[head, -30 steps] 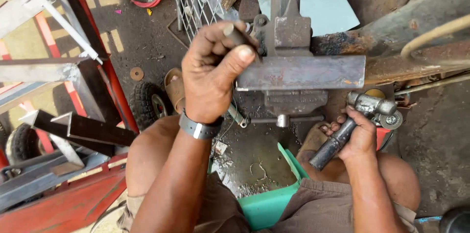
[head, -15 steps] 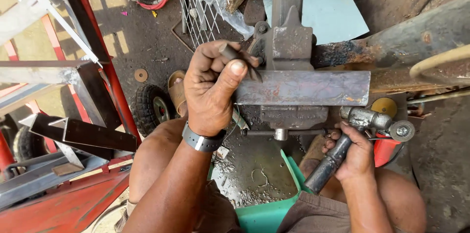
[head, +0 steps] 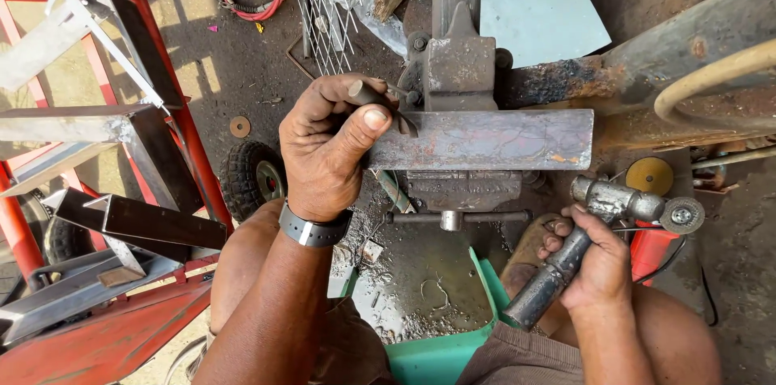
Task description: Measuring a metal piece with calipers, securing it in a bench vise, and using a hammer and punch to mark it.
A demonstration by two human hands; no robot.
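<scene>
Nearest, the right hand (head: 594, 260) is wrapped around the body of an angle grinder (head: 598, 231), heavy and rigid. Farther, the left hand (head: 327, 146) pinches a small dark metal piece (head: 380, 98), probably stiff and light, against the clamped steel bar (head: 485, 140) in the vise (head: 461, 69).

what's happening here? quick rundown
A person is seated at a bench vise that clamps a rusty flat steel bar. The left hand holds a small dark metal piece against the bar's left end, thumb pressed on the bar. The right hand grips a hammer low, below the bar, not touching it.
</scene>
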